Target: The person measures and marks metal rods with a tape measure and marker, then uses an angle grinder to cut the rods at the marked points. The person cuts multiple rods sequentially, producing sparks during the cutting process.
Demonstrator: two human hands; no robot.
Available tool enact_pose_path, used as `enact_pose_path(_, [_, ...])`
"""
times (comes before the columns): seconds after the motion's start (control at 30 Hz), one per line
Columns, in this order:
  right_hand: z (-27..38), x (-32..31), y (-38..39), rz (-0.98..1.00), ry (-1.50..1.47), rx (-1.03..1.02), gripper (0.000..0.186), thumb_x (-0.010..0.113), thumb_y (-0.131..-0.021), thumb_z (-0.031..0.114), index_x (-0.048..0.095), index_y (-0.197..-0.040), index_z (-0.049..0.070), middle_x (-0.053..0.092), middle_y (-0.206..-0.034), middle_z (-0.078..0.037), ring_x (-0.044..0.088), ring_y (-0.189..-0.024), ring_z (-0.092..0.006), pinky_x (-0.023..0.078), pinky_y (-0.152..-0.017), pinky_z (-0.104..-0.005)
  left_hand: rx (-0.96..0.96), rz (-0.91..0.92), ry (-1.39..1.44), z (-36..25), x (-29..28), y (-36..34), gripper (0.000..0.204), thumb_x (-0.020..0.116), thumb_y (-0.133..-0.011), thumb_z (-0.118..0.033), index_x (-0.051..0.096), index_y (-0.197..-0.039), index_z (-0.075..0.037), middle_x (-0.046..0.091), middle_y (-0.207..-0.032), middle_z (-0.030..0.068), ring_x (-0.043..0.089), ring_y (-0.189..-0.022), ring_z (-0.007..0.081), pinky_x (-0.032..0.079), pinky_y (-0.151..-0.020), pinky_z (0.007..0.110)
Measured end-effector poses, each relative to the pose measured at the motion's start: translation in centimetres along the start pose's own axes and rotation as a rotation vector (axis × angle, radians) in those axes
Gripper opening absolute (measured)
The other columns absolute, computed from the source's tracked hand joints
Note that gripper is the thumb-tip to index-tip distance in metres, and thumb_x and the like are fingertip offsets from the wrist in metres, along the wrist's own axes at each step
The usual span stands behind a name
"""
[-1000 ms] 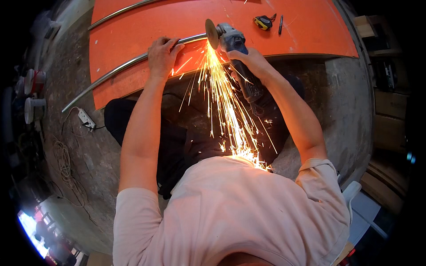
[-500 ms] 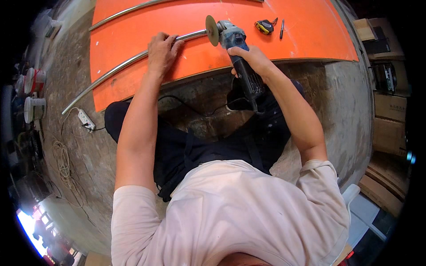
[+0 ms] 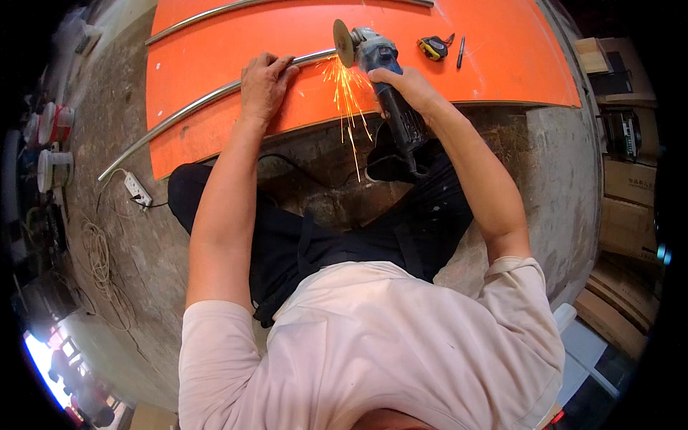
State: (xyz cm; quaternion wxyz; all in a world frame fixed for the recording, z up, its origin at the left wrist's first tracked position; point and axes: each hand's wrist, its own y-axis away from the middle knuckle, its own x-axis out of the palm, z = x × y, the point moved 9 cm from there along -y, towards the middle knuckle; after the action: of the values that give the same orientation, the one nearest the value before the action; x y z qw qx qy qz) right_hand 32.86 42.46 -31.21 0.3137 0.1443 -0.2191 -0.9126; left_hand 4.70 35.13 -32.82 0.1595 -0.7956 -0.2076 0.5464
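Note:
My right hand (image 3: 405, 89) is wrapped round the dark body of an angle grinder (image 3: 398, 118). The grinder's thin disc (image 3: 343, 43) stands upright against the right end of a shiny metal tube (image 3: 190, 112). Orange sparks (image 3: 347, 97) spray from that contact down over the board's near edge. My left hand (image 3: 265, 84) presses the tube onto the orange board (image 3: 215, 64), fingers closed over it a short way left of the disc. The tube's other end sticks out past the board's left edge.
A second metal tube (image 3: 215, 12) lies along the board's far side. Right of the grinder are a tape measure (image 3: 433, 48) and a pen (image 3: 461, 53). A white power strip (image 3: 137, 189) and coiled cable (image 3: 100, 261) lie on the floor at left. Cardboard boxes (image 3: 629, 226) stand at right.
Sparks now fly from the disc at the tube's end, where there were none before. The grinder has barely shifted. My left hand stays on the tube.

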Motion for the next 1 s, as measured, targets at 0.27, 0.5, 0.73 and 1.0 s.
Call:
enact_pose_path(0.27, [0.1,-0.1,-0.5,0.000,0.004,0.029,0.045,0.081,-0.093,0.044,0.068,-0.097,0.001,0.068,-0.076,-0.006,0.072,-0.062,-0.0185,0.058,-0.056,-0.0349,-0.010,-0.009,-0.013,0.4,0.4,0.1,0.031,0.076,-0.100,-0.042,0.083,-0.122,-0.021,0.072,-0.107,0.0043,0.067,-0.105,0.0279,0.050,-0.096,0.045])
enact_pose_path(0.5, [-0.1,0.1,-0.2,-0.018,-0.069,0.028,0.045,0.083,-0.091,0.042,0.068,-0.099,0.000,0.068,-0.078,-0.008,0.071,-0.063,-0.0195,0.058,-0.056,-0.0356,0.011,-0.009,-0.005,0.6,0.8,0.0,0.031,0.075,-0.100,-0.043,0.082,-0.121,-0.020,0.072,-0.107,0.0039,0.067,-0.106,0.0283,0.050,-0.097,0.047])
enact_pose_path(0.73, [-0.3,-0.2,-0.2,-0.012,0.055,0.025,0.041,0.080,-0.093,0.040,0.069,-0.099,0.000,0.069,-0.077,-0.008,0.072,-0.063,-0.0189,0.058,-0.058,-0.0335,0.046,-0.010,-0.014,0.3,0.5,-0.3,0.033,0.073,-0.103,-0.041,0.083,-0.124,-0.018,0.073,-0.112,0.0066,0.067,-0.110,0.0304,0.051,-0.099,0.048])
enact_pose_path(1.0, [0.4,0.2,1.4,0.026,-0.011,0.019,0.041,0.076,-0.099,0.041,0.065,-0.101,0.001,0.069,-0.080,-0.009,0.069,-0.064,-0.0178,0.058,-0.060,-0.0329,0.041,0.012,0.023,2.1,1.1,-2.5,0.026,0.073,-0.104,-0.034,0.085,-0.117,-0.015,0.072,-0.111,0.0095,0.066,-0.111,0.0317,0.052,-0.096,0.046])
